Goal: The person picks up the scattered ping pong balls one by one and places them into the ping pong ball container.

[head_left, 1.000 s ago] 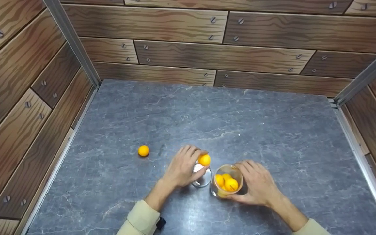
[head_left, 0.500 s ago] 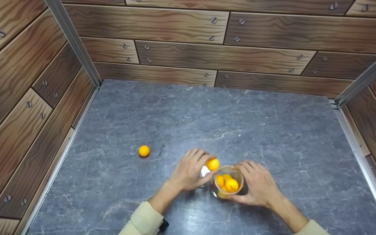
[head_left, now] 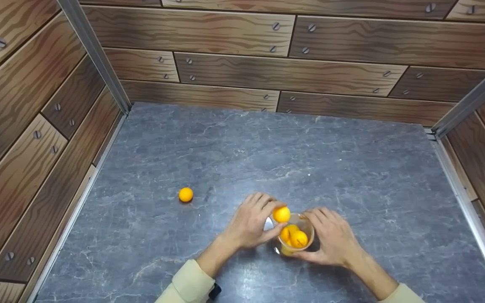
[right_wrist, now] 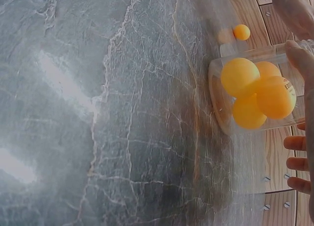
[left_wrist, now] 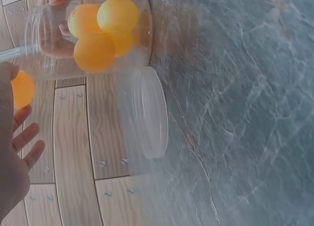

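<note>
An orange ping-pong ball (head_left: 281,214) is pinched between the thumb and fingertips of the left hand (head_left: 251,221), right at the left rim of a clear plastic jar (head_left: 294,237) that stands on the grey marble-patterned table (head_left: 234,147); the ball sits just above the jar's mouth, not yet inside; several more orange balls (head_left: 294,236) lie piled in the jar; the right hand (head_left: 333,240) wraps the jar's right side, fingers curled round the wall, holding it steady; both forearms come in from the near edge in pale sleeves, the left wrist bent so the fingers point right toward the jar, the right one angled left

From the left wrist view the jar lies across the top with four balls stacked inside, and a second clear container (left_wrist: 147,115), empty, stands just beside it, which the head view mostly hides behind the left hand; the held ball shows at the left edge against the fingers; the right wrist view shows the jar's base resting on the table and printed lettering on one ball, too small to read

A lone orange ball (head_left: 185,194) lies on the table well to the left of both hands, with wood-patterned walls (head_left: 234,31) around the table
</note>
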The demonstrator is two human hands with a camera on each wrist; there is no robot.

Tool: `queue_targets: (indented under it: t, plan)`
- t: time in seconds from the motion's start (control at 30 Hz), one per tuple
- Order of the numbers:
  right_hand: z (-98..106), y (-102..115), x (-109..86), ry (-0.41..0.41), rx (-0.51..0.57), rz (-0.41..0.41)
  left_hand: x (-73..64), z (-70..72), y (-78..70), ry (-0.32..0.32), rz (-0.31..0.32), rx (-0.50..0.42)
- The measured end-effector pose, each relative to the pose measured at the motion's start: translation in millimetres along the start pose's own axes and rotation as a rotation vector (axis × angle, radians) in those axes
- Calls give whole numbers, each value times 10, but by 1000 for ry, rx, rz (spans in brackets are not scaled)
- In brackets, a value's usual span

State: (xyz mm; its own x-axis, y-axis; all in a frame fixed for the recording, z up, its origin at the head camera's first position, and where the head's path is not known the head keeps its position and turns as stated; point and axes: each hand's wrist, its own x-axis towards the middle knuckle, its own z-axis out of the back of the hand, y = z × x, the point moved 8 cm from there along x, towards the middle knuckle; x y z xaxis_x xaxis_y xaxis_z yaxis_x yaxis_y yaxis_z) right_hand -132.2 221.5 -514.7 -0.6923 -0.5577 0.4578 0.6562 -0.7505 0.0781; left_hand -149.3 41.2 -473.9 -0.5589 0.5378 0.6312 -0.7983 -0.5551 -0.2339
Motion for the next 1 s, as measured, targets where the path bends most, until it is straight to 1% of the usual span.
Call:
queue_targets:
  t: [0.3,0.47,0.67,0.83,1.0]
  plan:
    - [2,-2,9,-13,-13,15,52,-57,-88,13,-37,-12]
    - [10,3,12,-22,-21,18,68,-115,-140,21,-63,6]
    - [4,4,0,-15,-8,4,80,-206,-200,83,-70,26]
    - [0,2,-4,-5,-6,-1,90,-253,-217,137,-50,24]
    - [3,0,4,-5,-9,2,94,-283,-203,188,-32,26]
